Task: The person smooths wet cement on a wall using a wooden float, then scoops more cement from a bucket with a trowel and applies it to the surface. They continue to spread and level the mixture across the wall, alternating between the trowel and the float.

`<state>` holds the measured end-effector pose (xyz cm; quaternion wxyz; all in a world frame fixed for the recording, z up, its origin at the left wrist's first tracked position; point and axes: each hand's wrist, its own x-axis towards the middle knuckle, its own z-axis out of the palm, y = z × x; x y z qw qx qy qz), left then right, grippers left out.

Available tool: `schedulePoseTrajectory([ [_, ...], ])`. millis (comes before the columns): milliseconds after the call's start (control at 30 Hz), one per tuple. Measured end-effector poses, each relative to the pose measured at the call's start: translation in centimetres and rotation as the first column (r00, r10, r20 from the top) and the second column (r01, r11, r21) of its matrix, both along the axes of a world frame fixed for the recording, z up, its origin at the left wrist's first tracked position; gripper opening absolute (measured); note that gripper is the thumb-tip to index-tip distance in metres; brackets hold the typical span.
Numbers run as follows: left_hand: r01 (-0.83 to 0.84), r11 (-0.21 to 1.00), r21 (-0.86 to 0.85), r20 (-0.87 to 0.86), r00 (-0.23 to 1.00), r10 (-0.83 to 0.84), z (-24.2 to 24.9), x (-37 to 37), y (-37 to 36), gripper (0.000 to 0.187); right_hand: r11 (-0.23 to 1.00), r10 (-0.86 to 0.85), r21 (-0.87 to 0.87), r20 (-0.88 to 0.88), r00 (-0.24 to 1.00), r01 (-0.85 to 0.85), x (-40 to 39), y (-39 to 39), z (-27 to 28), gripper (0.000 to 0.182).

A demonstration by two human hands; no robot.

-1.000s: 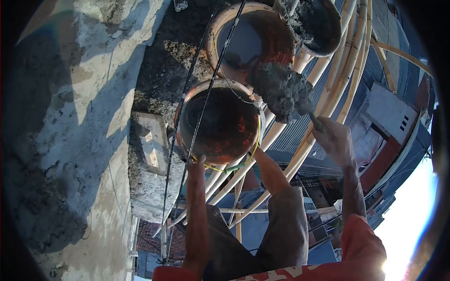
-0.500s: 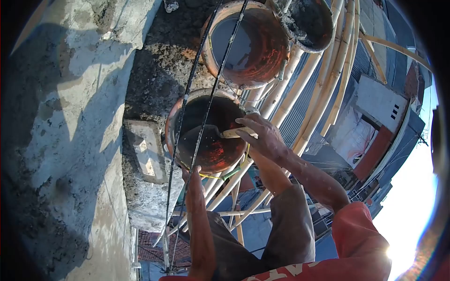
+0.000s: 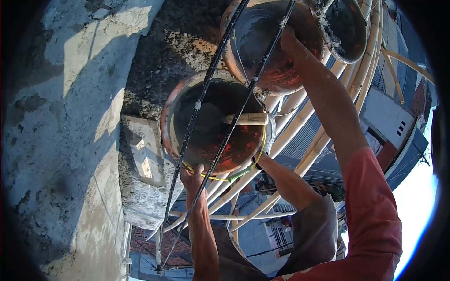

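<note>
A round orange-brown bucket [image 3: 246, 143] tilts towards me, and my left hand [image 3: 192, 178] grips its lower rim, thumb over the edge. Inside rests a trowel; its wooden handle [image 3: 251, 119] leans against the right rim, and its grey blade lies in the dark bottom. A yellow and green cord handle hangs along the rim. My right hand [image 3: 288, 40] reaches into a second bucket [image 3: 279, 83] farther off, which holds greyish water. The fingers of that hand are hidden in shadow and behind a dark cable.
Two dark cables [image 3: 198, 100] cross in front of the buckets. A third, mortar-crusted bucket [image 3: 348, 30] stands at the upper right. Bamboo poles [image 3: 300, 119] run beneath, with roofs far below. A rough concrete wall [image 3: 70, 173] and a ledge block [image 3: 143, 152] are on the left.
My right hand has let go of the trowel handle and moved up into the water bucket. The trowel stays in the nearer bucket, its handle now on the rim. My left hand keeps its grip.
</note>
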<state>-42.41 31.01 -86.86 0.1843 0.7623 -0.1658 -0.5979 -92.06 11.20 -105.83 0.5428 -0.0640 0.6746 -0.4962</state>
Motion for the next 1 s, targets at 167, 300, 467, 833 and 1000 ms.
schedulePoseTrajectory([
  [167,0.039,0.993,-0.108,-0.097,0.994,-0.050,-0.7,-0.4,-1.4,0.055,0.903,0.430,-0.224,0.419,0.800,-0.368,7.8,-1.6,15.4,0.041],
  [300,-0.087,0.978,-0.187,-0.104,0.992,0.069,0.8,-2.7,-3.8,0.056,0.276,0.925,-0.121,-0.236,0.298,-0.954,15.1,3.8,25.1,0.035],
  [467,-0.013,0.982,-0.186,-0.112,0.994,-0.008,-1.1,-1.1,-3.0,0.054,0.678,0.699,-0.213,-0.109,0.707,-0.703,12.1,3.1,25.8,0.029],
  [833,-0.001,0.979,-0.205,-0.136,0.990,-0.028,0.5,-1.8,-4.0,0.052,0.884,0.424,0.158,0.126,0.897,-0.440,4.2,-0.8,7.0,0.038],
  [1000,0.022,0.984,-0.176,-0.055,0.998,-0.032,1.0,-2.0,-3.7,0.043,0.621,0.625,0.042,0.576,0.527,-0.783,10.9,2.3,22.1,0.042],
])
